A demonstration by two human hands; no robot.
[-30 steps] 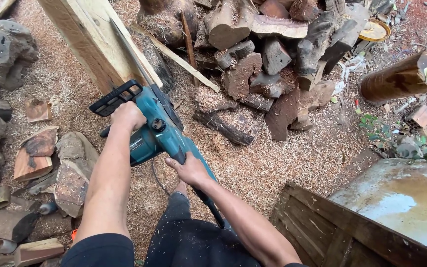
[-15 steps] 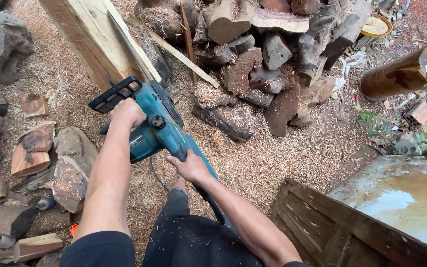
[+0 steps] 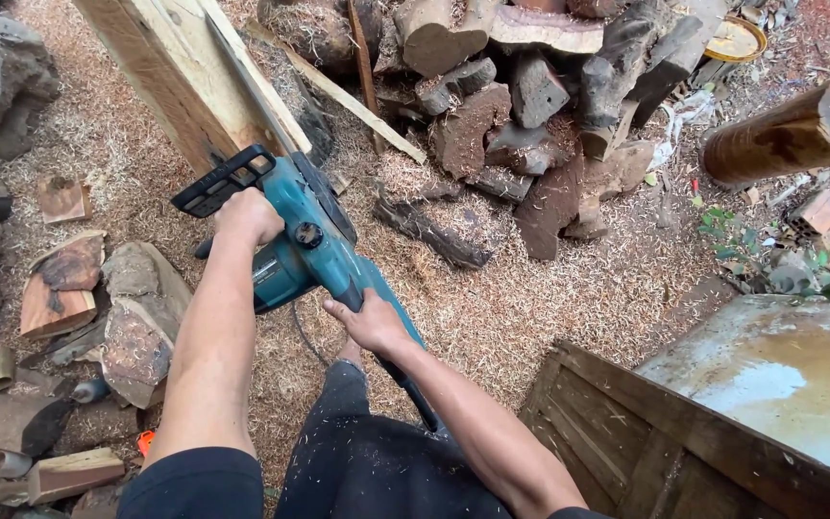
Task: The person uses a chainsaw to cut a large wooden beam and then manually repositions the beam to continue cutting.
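From the head view I see my left hand [image 3: 247, 215] clenched tight on the front handle of the teal saw [image 3: 314, 252], and my right hand [image 3: 372, 322] wrapped shut round its rear grip. The saw sits at centre-left, its bar running toward eleven o'clock into the plank [image 3: 180, 77], with logs [image 3: 521, 106] piled at one o'clock.

A teal chainsaw [image 3: 314, 255] of smooth, slightly glossy plastic is seen against a pale, rough-sawn wooden beam [image 3: 180, 72]; dry sawdust [image 3: 530, 298] is strewn about, and rough bark is shown on split logs [image 3: 521, 106]
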